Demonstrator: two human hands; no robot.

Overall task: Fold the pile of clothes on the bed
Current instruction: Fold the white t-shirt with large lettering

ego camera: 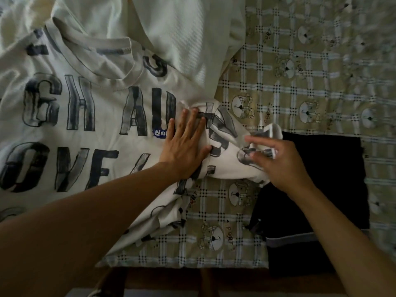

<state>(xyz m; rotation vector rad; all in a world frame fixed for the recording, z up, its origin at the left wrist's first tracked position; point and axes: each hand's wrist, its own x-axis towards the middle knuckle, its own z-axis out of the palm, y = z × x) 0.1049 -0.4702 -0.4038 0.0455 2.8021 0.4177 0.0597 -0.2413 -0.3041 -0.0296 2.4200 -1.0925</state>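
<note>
A white T-shirt (75, 116) printed with large dark letters lies spread face up on a checked bedsheet with bear prints (300, 82); the left hand (185, 144) lies flat on the shirt's right edge, fingers straight and pressing the cloth, grasping nothing; the right hand (276, 161), just right of the shirt's body, pinches the hemmed end of the sleeve (225, 151) with curled fingers; a dark folded garment (332, 179) lies right of the shirt, partly under that hand; a white ribbed garment (182, 33) lies beyond the shirt's collar.
</note>
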